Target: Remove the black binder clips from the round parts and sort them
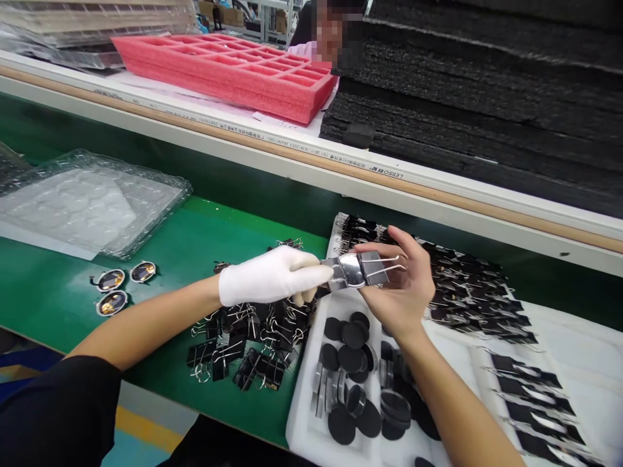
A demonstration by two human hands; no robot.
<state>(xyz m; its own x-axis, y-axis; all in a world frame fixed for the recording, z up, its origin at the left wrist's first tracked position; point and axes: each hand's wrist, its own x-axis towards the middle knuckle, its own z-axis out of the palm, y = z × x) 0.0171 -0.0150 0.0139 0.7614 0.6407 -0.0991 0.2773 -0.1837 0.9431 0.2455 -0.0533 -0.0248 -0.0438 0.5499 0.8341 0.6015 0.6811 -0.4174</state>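
A round part with a shiny dark face (350, 270) is clamped between two black binder clips, one on each side. My left hand (272, 275), in a white glove, pinches the left binder clip (337, 274). Bare, my right hand (403, 282) curves around the right binder clip (374, 268), thumb below and a finger above, while its index finger stretches upward. The right clip's wire handles point toward the right palm. Under my left forearm lies a heap of loose binder clips (248, 344).
A white foam tray (304, 408) holds black discs (355, 334) and rows of clipped parts (467, 292). Three round amber-faced parts (113, 303) and a clear plastic tray (160, 194) sit left. Behind the ledge (272, 152) are red foam (219, 74), black foam sheets (477, 97) and a person.
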